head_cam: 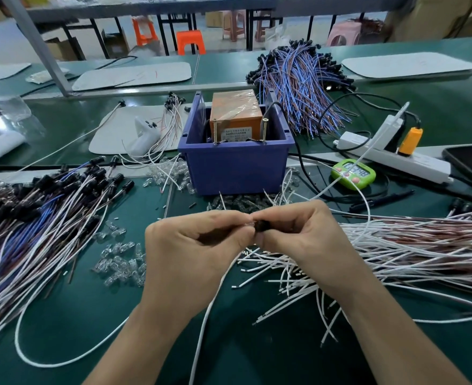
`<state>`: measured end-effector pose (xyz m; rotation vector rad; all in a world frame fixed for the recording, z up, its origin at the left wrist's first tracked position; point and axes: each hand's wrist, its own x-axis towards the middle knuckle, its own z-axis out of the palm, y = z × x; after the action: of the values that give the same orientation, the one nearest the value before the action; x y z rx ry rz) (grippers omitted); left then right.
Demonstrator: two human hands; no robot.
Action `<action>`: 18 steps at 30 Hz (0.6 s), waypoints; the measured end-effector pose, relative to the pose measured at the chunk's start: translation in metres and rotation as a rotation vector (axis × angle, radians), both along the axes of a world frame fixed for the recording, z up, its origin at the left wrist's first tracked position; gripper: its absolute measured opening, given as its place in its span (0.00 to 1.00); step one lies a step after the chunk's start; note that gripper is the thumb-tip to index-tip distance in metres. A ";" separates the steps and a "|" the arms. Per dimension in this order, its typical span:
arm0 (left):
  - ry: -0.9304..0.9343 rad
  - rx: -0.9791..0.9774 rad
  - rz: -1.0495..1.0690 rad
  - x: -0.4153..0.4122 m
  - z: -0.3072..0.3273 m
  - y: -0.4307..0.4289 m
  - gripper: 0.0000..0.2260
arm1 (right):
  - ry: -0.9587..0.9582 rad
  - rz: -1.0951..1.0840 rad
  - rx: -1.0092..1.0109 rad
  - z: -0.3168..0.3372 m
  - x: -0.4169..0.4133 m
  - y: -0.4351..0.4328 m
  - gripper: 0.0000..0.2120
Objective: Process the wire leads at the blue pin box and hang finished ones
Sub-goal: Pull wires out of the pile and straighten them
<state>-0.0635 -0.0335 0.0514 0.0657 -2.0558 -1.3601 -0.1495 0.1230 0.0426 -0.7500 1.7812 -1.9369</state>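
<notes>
The green timer [353,173] lies with its display turned away, so its digits appear upside down; turned round they seem to read 03:48, though this is not certain. A white label [236,133] on the orange box [236,112] inside the blue pin box [235,168] carries printed lines that are too small to read.

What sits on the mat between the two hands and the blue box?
Head view: small clear bulbs and a few white wire ends lie there, before the blue box.
</notes>
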 end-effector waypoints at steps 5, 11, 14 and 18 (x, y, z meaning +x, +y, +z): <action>0.082 0.026 -0.007 0.001 0.007 -0.004 0.13 | -0.042 0.118 -0.011 0.002 -0.005 0.008 0.15; 0.108 -0.056 -0.062 0.006 0.012 0.000 0.11 | -0.071 0.191 -0.053 -0.001 -0.007 0.009 0.15; 0.117 -0.109 -0.059 0.005 0.011 0.000 0.13 | -0.078 0.184 -0.068 -0.003 -0.008 0.009 0.16; 0.104 -0.135 -0.043 0.005 0.008 -0.001 0.13 | -0.045 0.177 -0.047 -0.004 -0.008 0.009 0.16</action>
<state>-0.0581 -0.0341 0.0598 -0.1065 -2.0655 -1.2210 -0.1579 0.1317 0.0387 -0.8436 1.5908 -1.8690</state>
